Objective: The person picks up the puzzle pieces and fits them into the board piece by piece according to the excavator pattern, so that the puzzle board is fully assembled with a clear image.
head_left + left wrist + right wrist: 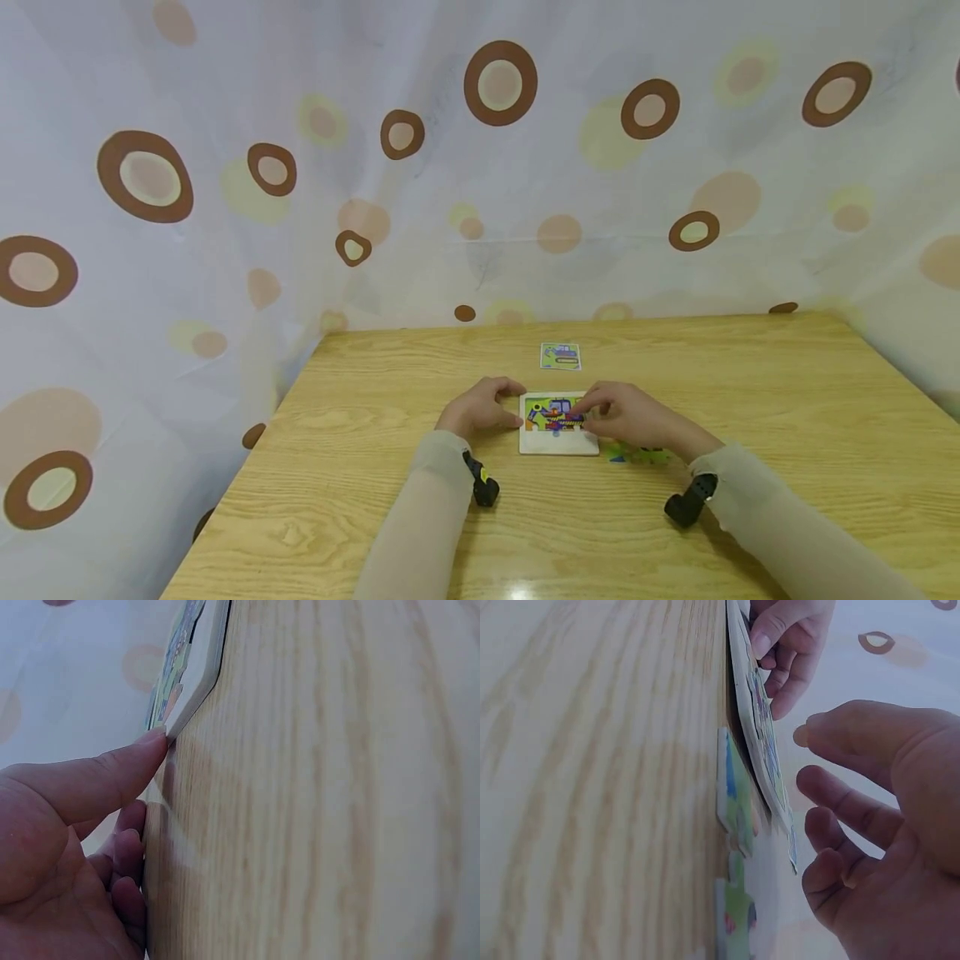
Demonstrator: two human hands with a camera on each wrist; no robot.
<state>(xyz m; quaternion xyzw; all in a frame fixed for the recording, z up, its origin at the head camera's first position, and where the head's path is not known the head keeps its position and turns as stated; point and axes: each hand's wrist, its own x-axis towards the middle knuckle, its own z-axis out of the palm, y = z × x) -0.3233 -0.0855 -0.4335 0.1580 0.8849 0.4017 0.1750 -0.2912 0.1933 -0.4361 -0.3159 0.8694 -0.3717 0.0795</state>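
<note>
A white-framed jigsaw puzzle board (558, 445) lies on the table, its upper part filled with a colourful digger picture and its lower strip pale. At the board's left edge is my left hand (480, 408). Its straight thumb (135, 765) touches the frame's side, while the other fingers curve loosely beyond. My right hand (630, 414) hovers over the board's right side, fingertips close above the picture. In the right wrist view its thumb (855, 727) and forefinger stand apart with nothing visible between them. Green loose puzzle pieces (735, 787) lie under the right hand, partly hidden in the head view.
Behind the board lies a small picture card (561, 357) with a purple digger on green. The wooden table (360, 517) ends at a pale curtain (420, 192) with brown rings. Each wrist wears a black camera, the right one (684, 508) close above the tabletop.
</note>
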